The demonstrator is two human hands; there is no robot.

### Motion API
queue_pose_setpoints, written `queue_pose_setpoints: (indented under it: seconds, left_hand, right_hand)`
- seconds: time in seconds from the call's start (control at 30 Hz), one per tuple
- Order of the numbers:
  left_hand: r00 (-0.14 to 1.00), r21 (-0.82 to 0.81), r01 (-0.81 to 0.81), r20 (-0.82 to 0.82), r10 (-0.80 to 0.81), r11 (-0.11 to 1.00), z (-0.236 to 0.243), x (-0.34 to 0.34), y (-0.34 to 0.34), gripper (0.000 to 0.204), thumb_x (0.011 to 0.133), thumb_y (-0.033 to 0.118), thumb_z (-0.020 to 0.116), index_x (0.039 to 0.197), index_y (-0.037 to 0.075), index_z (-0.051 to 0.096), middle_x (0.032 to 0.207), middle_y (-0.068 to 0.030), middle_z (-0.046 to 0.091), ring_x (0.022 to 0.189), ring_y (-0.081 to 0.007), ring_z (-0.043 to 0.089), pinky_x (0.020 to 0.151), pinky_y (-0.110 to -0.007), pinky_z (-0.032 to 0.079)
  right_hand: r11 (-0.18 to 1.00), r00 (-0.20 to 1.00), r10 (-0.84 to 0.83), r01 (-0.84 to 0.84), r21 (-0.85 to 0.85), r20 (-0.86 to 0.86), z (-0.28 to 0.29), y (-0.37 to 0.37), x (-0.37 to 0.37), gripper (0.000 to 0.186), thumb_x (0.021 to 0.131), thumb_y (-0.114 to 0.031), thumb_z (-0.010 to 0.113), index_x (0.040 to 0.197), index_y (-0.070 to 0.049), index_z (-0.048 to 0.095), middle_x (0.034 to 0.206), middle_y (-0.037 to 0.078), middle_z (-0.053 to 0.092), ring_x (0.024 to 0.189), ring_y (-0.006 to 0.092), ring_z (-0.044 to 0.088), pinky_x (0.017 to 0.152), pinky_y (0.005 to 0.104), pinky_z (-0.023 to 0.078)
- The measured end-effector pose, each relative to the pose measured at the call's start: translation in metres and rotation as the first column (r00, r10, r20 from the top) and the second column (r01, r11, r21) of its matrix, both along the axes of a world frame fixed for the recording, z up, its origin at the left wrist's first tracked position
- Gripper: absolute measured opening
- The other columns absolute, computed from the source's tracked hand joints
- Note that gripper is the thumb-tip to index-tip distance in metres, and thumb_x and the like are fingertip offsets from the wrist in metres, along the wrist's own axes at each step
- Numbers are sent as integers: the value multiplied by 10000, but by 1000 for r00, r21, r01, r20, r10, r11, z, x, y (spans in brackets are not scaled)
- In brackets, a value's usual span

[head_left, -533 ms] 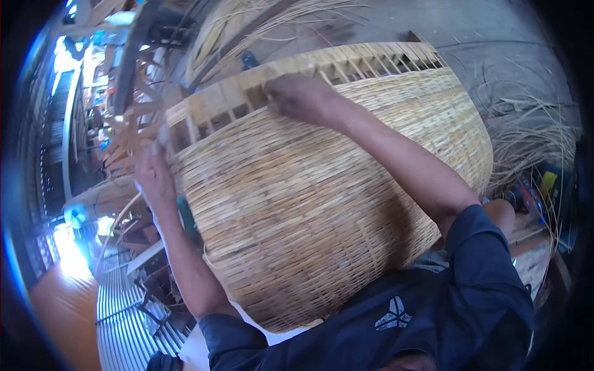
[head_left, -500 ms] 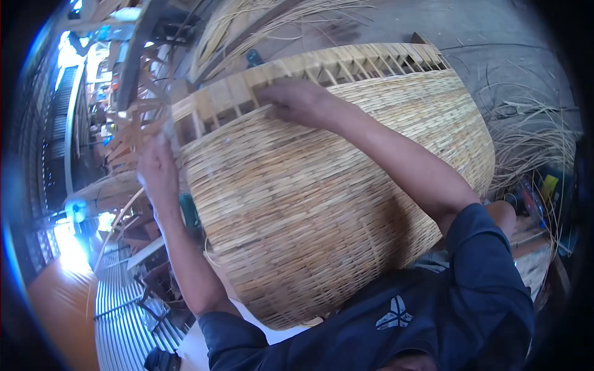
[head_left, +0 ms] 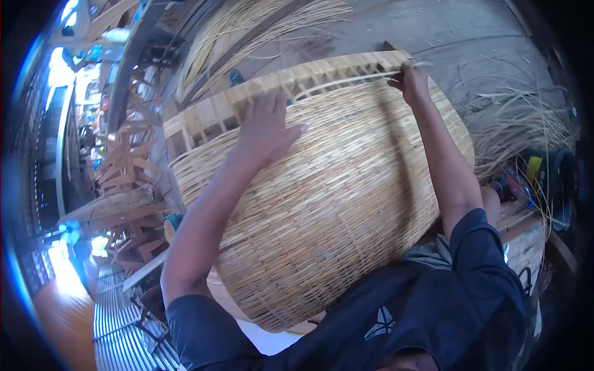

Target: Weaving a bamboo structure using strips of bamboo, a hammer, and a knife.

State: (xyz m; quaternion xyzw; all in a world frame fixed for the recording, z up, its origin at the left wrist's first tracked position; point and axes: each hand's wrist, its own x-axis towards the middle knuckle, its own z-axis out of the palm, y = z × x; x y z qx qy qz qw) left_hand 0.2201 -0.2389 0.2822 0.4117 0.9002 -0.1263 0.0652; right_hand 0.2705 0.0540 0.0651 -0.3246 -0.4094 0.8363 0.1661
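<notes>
A large woven cane panel [head_left: 322, 185] lies tilted in front of me, its curved wooden top frame [head_left: 266, 83] crossed by upright slats. A pale cane strand [head_left: 346, 80] runs along the open gap between the weave and the frame. Near the right end of the frame, my right hand [head_left: 413, 83] is closed on that strand. My left hand [head_left: 267, 128] rests with fingers stretched out on the upper edge of the weave, its fingertips reaching toward the slats and its thumb pointing right.
Bundled cane strands [head_left: 216, 37] lie on the floor beyond the panel. A loose tangle of cane [head_left: 520, 120] spreads at the right, near a dark bucket [head_left: 562, 185]. Stacked wooden pieces [head_left: 127, 161] and corrugated metal sheet [head_left: 124, 321] are at the left.
My right hand has swept rightward along the frame to its right end, drawing the strand. My left hand has moved from the left corner onto the weave's upper edge.
</notes>
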Motion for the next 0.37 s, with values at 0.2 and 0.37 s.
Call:
queue_pose_setpoints:
  seconds: [0.2,0.37]
  left_hand:
    - [992,-206,0,125,26,978,-56,13,28,873,859,578,430,1395,-78,218,1471,-235,207,1388,-338,158,1132,-436,131]
    - [992,-377,3,119,45,926,-62,19,44,944,844,655,370,1414,-72,176,1493,-223,161,1402,-334,107,1144,-435,47]
  right_hand:
    - [896,887,-429,441,-39,169,-82,99,95,153,856,-10,393,949,87,468,851,212,561,753,317,618,691,430,574]
    - [749,783,-620,608,-264,42,-135,249,185,81,869,-46,408,831,26,405,754,163,486,691,285,556,839,499,507]
